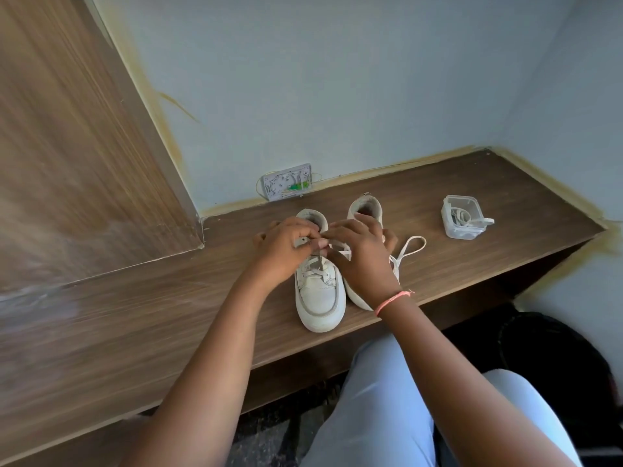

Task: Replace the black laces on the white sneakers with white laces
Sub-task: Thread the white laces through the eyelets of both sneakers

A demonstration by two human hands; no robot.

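Observation:
Two white sneakers stand side by side on a wooden shelf [472,203], toes toward me. The left sneaker [320,298] has a white lace [315,266] crossed through its lower eyelets. My left hand [286,251] pinches the lace at the upper eyelets. My right hand [362,254] grips the other lace end beside it and covers most of the right sneaker [365,205]. A loose loop of white lace [413,246] trails out to the right of that hand. No black lace is visible.
A small clear plastic box [463,220] holding a coiled white lace sits open at the right of the shelf. A white wall junction plate [288,182] leans at the back wall. A wooden panel rises at the left. My knees are below the shelf edge.

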